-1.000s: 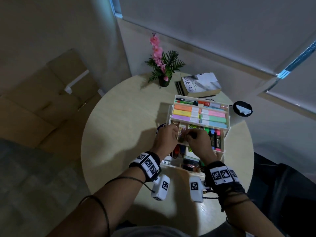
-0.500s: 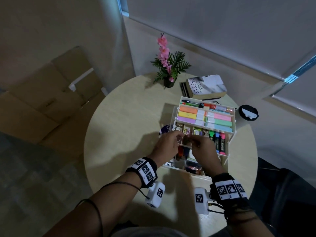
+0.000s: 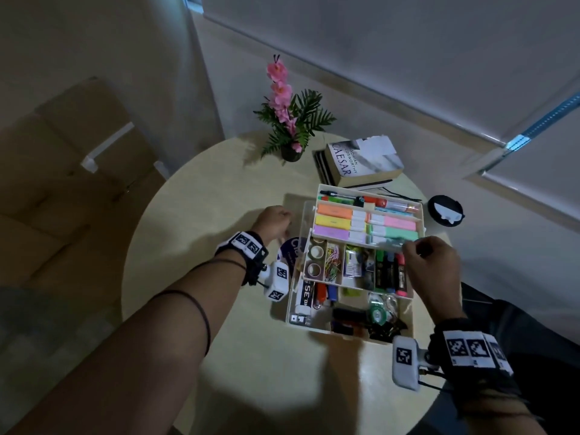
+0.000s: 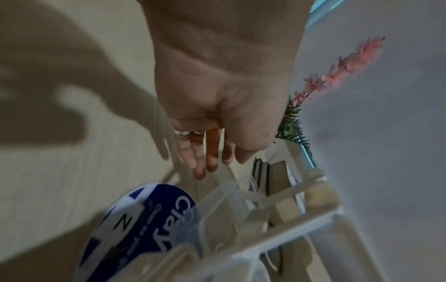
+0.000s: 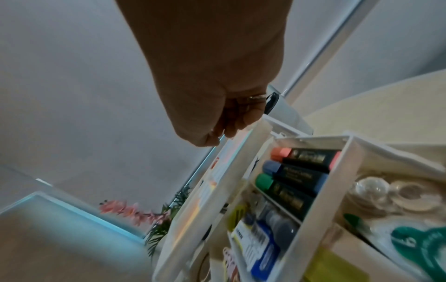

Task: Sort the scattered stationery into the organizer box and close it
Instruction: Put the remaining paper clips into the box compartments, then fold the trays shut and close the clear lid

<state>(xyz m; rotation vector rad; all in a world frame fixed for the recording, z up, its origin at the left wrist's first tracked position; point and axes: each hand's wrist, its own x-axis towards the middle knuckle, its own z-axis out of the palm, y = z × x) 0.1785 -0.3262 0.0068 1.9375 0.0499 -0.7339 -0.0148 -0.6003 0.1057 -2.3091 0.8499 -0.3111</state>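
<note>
The white organizer box stands open on the round table, its tiers stepped back. Pastel highlighters fill the top tray. The middle tray holds tape rolls, paper clips and dark markers. My right hand is at the top tray's near right corner. In the right wrist view my right hand pinches that tray's rim with curled fingers. My left hand hangs beside the box's left side, holding nothing. Seen from the left wrist, my left hand points loosely down next to the clear lid.
A blue round "Clay" tub lies against the box's left side, partly under the clear lid. Behind the box are a stack of books and a potted pink flower. A black round object sits at the table's right edge.
Both hands have left the middle tray. My left hand moved out to the left of the box, and my right hand went to the top tray's right front corner.
</note>
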